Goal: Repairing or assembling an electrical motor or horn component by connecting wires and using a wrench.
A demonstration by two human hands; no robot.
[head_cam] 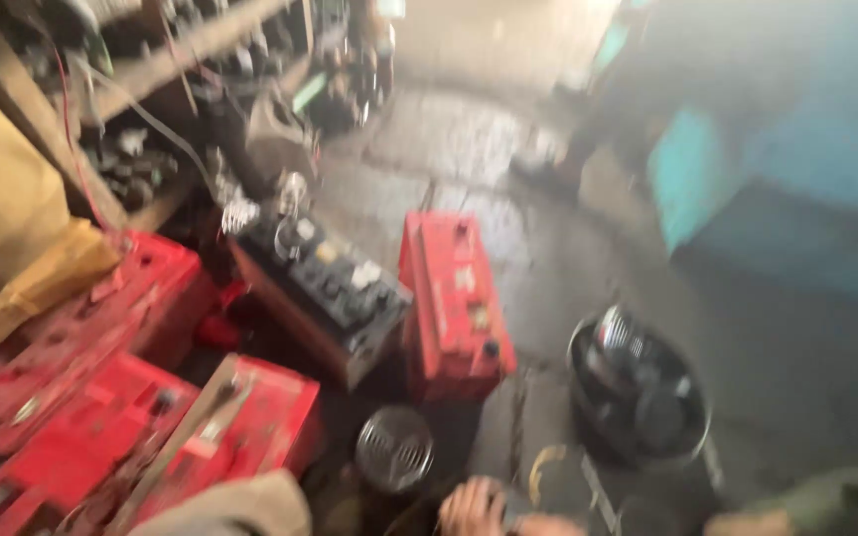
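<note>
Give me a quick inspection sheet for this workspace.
Surface: dark, stained concrete floor.
Job's things: a hand at the bottom edge, side unclear, beside a round grilled metal part.
Clutter: red batteries, black-topped battery, black basin of parts, cardboard.
Grippers: one hand seen; grip cannot be judged.
Cables: red and grey wires hanging off the shelves.
Surroundings: teal-blue body at right; picture blurred.

Left side blocked: red batteries (101, 417) packed close, black-topped battery (325, 288) and upright red battery (454, 298) just beside each other. Round metal horn (394, 449) near hand (474, 508). Black basin (638, 392) of parts right of that. Bare concrete floor (548, 258) between upright battery and basin open; blue vehicle body (796, 169) bounds right.
</note>
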